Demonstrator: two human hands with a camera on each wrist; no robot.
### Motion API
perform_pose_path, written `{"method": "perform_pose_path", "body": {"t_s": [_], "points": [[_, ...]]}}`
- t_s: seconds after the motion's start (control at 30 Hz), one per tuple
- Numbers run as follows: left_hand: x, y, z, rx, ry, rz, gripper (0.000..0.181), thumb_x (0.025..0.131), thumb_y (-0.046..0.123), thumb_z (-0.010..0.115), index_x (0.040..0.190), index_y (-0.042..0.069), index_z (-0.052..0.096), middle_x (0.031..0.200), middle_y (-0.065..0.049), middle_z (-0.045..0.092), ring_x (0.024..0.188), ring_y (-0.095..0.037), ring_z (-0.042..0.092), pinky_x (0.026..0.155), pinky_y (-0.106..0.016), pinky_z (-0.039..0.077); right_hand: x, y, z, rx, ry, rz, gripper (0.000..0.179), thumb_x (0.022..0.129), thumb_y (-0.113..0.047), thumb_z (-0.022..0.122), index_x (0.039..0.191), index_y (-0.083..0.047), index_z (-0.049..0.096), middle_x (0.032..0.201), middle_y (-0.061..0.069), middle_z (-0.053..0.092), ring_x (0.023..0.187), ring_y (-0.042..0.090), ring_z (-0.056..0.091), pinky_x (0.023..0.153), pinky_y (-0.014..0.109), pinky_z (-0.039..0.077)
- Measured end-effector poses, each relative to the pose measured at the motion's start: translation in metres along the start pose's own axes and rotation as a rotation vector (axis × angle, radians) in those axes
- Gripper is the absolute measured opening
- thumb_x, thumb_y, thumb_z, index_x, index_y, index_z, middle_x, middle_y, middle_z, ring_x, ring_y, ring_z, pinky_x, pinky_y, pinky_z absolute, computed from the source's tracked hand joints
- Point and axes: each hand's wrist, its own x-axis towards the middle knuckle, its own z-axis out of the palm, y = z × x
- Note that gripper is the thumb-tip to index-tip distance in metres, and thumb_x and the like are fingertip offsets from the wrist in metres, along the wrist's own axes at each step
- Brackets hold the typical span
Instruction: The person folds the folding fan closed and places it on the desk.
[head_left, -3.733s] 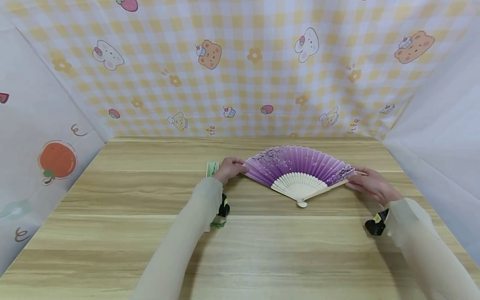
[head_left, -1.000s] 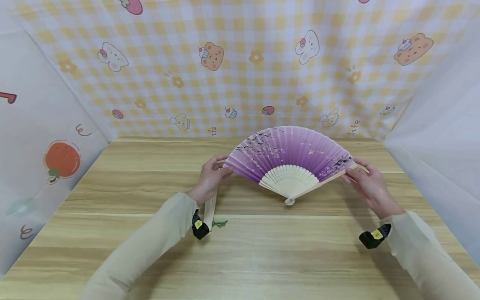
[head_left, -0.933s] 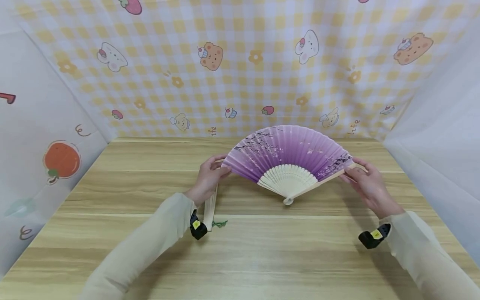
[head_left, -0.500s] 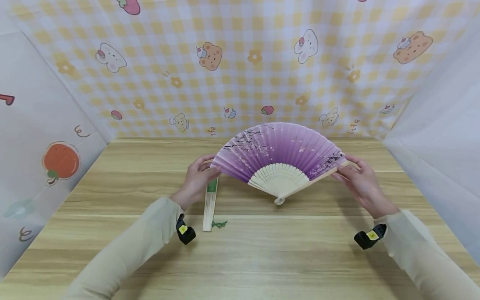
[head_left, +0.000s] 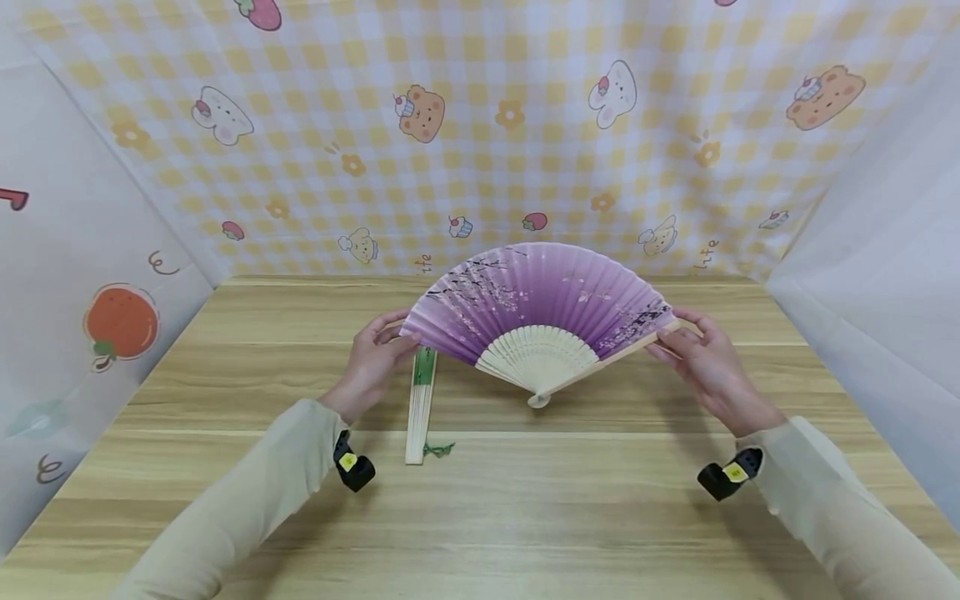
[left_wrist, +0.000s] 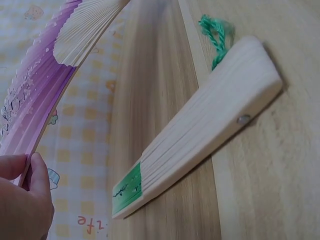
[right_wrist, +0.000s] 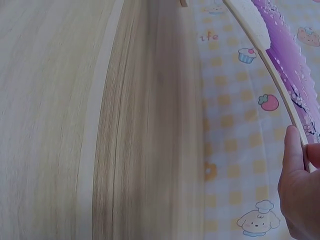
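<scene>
A purple folding fan (head_left: 545, 287) with dark branches and pale blossoms is spread wide, its pale ribs meeting at a pivot at the bottom. My left hand (head_left: 369, 364) pinches its left end between thumb and fingers. At the opposite end, my right hand (head_left: 708, 362) grips the wooden guard stick. In both wrist views the fan is up off the table, with the backdrop showing behind it. A closed green folding fan (head_left: 421, 406) with a green cord lies on the table beneath and beside my left hand; its far end is hidden under the purple fan.
The wood-grain table (head_left: 525, 517) reaches back to a yellow checked cloth (head_left: 480, 150) with cartoon prints. White cloth walls (head_left: 97, 233) stand along the left and right sides. A black wrist camera (head_left: 354, 468) sits on my left wrist, and another (head_left: 729, 475) on my right.
Both hands have lifted the purple fan from the table and shifted it leftward, opening it slightly wider. The closed green fan has come into view from behind my left arm, lying where it was.
</scene>
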Motion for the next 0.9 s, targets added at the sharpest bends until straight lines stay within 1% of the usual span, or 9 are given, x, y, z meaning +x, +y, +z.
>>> {"method": "perform_pose_path", "body": {"t_s": [0.17, 0.27, 0.4, 0.5, 0.73, 0.9], "points": [[-0.003, 0.003, -0.007, -0.016, 0.009, 0.010, 0.047, 0.082, -0.008, 0.053, 0.126, 0.001, 0.040, 0.101, -0.008, 0.053, 0.085, -0.012, 0.058, 0.091, -0.030, 0.043, 0.001, 0.002, 0.006, 0.008, 0.000, 0.003, 0.036, 0.082, 0.011, 0.053, 0.110, -0.005, 0.036, 0.084, 0.008, 0.059, 0.080, 0.016, 0.061, 0.080, 0.027, 0.050], [-0.006, 0.004, -0.010, -0.046, 0.009, 0.006, 0.044, 0.082, -0.009, 0.053, 0.123, 0.002, 0.043, 0.098, -0.006, 0.054, 0.084, -0.012, 0.058, 0.089, -0.028, 0.044, 0.002, 0.003, 0.010, 0.015, 0.007, 0.009, 0.036, 0.082, 0.011, 0.053, 0.110, -0.006, 0.036, 0.084, 0.008, 0.059, 0.080, 0.016, 0.062, 0.079, 0.027, 0.050], [-0.008, 0.006, -0.015, -0.076, 0.010, 0.004, 0.039, 0.082, -0.010, 0.052, 0.118, 0.006, 0.047, 0.097, -0.005, 0.055, 0.084, -0.013, 0.059, 0.091, -0.030, 0.043, 0.002, 0.004, 0.013, 0.027, 0.010, 0.003, 0.036, 0.082, 0.013, 0.052, 0.109, -0.005, 0.037, 0.084, 0.008, 0.060, 0.079, 0.016, 0.062, 0.077, 0.027, 0.051], [-0.010, 0.006, -0.018, -0.078, 0.007, 0.015, 0.037, 0.082, -0.010, 0.052, 0.115, 0.007, 0.048, 0.095, -0.004, 0.056, 0.083, -0.013, 0.060, 0.091, -0.031, 0.042, 0.002, 0.005, 0.014, 0.018, 0.010, -0.008, 0.035, 0.082, 0.013, 0.051, 0.109, -0.004, 0.037, 0.082, 0.008, 0.061, 0.078, 0.015, 0.062, 0.077, 0.027, 0.051], [-0.012, 0.005, -0.024, -0.103, -0.005, 0.033, 0.034, 0.081, -0.011, 0.053, 0.110, 0.006, 0.050, 0.088, -0.002, 0.059, 0.081, -0.012, 0.060, 0.086, -0.026, 0.046, 0.002, 0.006, 0.017, 0.021, 0.002, 0.000, 0.035, 0.082, 0.011, 0.052, 0.110, -0.004, 0.038, 0.085, 0.008, 0.061, 0.079, 0.016, 0.063, 0.076, 0.026, 0.051], [-0.013, 0.007, -0.029, -0.123, -0.016, 0.040, 0.033, 0.080, -0.010, 0.055, 0.108, 0.008, 0.053, 0.086, -0.002, 0.061, 0.080, -0.012, 0.061, 0.084, -0.024, 0.047, 0.001, 0.005, 0.020, 0.029, -0.012, 0.008, 0.035, 0.083, 0.010, 0.053, 0.111, -0.004, 0.037, 0.087, 0.009, 0.061, 0.080, 0.017, 0.062, 0.077, 0.026, 0.051]]}}
